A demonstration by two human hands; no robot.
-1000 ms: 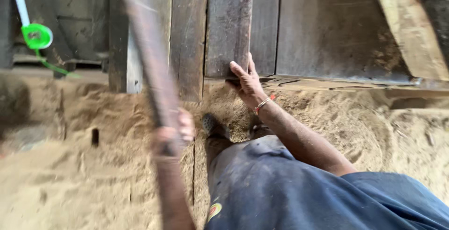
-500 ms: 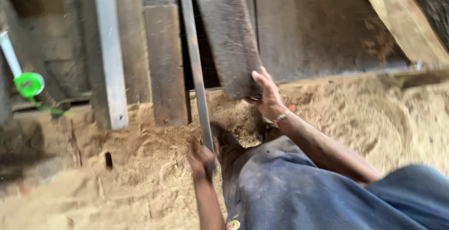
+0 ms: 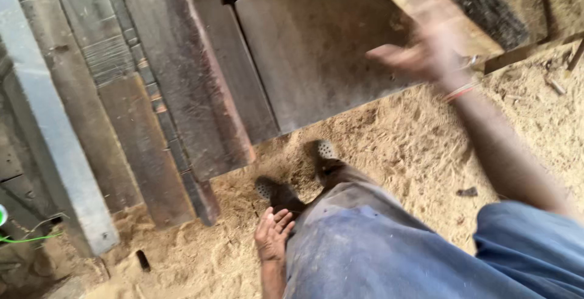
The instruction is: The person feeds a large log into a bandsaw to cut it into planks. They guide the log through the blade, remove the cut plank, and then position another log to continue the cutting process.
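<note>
My left hand [image 3: 272,235] hangs low beside my blue-trousered thigh [image 3: 365,244], fingers loosely apart, holding nothing. My right hand [image 3: 420,52] is raised and blurred in front of a wide dark wooden board [image 3: 316,49], fingers spread, with a red band at the wrist; nothing is in it. Several dark upright planks [image 3: 182,86] lean side by side at the left. A thin dark strip [image 3: 201,195] stands at the edge of the planks. My two feet in dark shoes [image 3: 325,156] stand on sawdust just below the boards.
Sawdust [image 3: 420,147] covers the ground. A pale grey post [image 3: 61,153] stands at the left, with a green object and green cord [image 3: 24,238] at the far left edge. A light wooden beam [image 3: 426,7] slants across the top right. Small dark scraps [image 3: 467,192] lie in the sawdust.
My left hand has let go of the long thin strip and dropped to my thigh. My right hand has come off the plank's lower edge and swung up to the right.
</note>
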